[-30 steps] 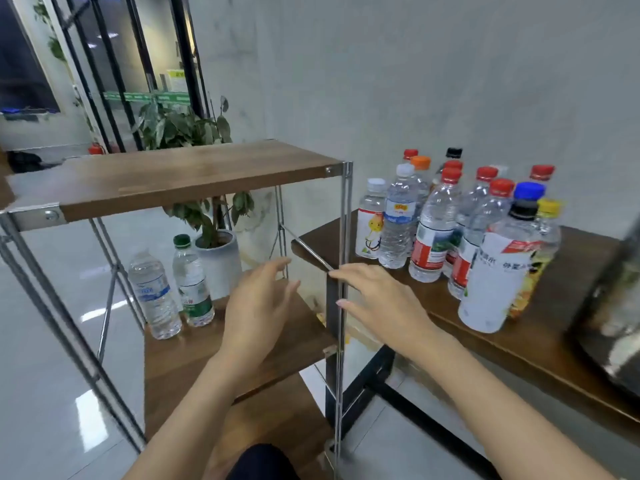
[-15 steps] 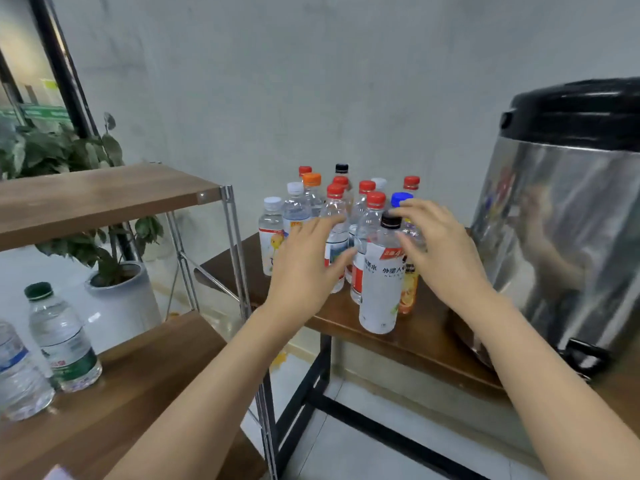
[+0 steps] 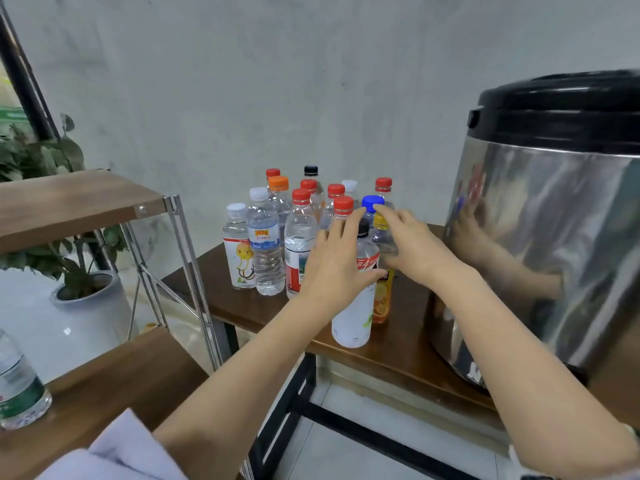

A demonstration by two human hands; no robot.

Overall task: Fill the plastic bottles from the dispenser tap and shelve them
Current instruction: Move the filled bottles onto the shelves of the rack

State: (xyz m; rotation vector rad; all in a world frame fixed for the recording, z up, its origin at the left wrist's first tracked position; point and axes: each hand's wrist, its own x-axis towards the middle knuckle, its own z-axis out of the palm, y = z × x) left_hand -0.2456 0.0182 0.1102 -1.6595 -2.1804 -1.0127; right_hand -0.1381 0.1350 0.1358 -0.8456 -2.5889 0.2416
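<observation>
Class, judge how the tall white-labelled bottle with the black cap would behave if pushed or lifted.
The bottle is tall and narrow, near the table edge, so a sideways push would probably tip it. Its clear shoulder looks empty, so it is likely light. Thin plastic may dent under a firm grip.

Soft even daylight, wide-angle bowing, blurred edges

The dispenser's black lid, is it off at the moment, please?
No, the black lid sits on top of the steel dispenser.
</observation>
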